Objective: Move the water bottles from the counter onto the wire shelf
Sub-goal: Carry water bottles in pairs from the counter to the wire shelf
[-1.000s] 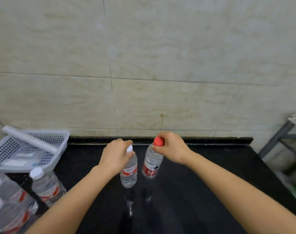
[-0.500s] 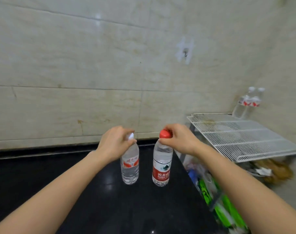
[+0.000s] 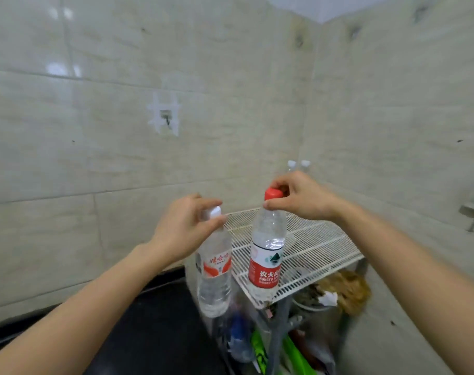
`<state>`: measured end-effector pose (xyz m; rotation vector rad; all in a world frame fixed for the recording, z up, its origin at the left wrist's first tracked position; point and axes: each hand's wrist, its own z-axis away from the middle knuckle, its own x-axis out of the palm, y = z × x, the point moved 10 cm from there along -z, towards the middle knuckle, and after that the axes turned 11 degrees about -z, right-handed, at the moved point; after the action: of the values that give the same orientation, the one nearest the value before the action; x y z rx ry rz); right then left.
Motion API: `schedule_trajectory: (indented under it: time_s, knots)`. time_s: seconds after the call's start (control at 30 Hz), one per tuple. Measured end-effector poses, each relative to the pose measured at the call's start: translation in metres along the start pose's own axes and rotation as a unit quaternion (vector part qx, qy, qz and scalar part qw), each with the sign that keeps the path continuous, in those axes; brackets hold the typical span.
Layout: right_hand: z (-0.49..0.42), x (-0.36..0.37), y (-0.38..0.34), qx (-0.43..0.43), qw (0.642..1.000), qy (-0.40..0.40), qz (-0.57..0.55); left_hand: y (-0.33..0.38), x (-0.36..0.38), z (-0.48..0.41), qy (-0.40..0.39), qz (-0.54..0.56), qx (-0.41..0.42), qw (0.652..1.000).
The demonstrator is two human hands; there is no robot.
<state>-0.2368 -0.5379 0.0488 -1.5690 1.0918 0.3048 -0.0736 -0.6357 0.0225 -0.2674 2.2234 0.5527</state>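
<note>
We carry two water bottles by their necks: our left hand (image 3: 185, 226) is pinched around the white-capped bottle (image 3: 214, 269), which hangs over the edge of the black desk (image 3: 149, 328), and our right hand (image 3: 302, 198) is clamped on the red-capped bottle (image 3: 267, 253) in front of the wire shelf (image 3: 314, 253). Two more bottles (image 3: 298, 166) stand at the shelf's far corner by the tiled wall (image 3: 122, 131).

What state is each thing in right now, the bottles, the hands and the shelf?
Red-capped clear plastic bottle: capped, upright, carried.
White-capped clear plastic bottle: capped, slightly tilted, carried.
Left hand: gripping the white cap.
Right hand: gripping the red cap.
White wire shelf: two capped bottles at its back.
</note>
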Motion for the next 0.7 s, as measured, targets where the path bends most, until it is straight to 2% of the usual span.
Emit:
schedule_trajectory:
  time_s: [0.2,0.33,0.53,0.7]
  knots:
    - [-0.047,-0.075,0.081,0.013,0.999,0.027,0.029,0.042,0.065,-0.098,-0.029,0.043,0.021,0.998]
    - [-0.075,-0.104,0.134,0.024,0.998,0.030,0.054,0.066,0.108,-0.147,-0.031,0.034,0.020,0.999]
    - [-0.136,-0.126,0.208,0.028,0.998,0.015,0.056,0.067,0.168,-0.213,-0.018,0.020,-0.047,0.999]
    - [-0.197,-0.119,0.251,0.004,0.998,-0.002,0.061,0.057,0.215,-0.265,-0.032,-0.035,-0.093,0.995]
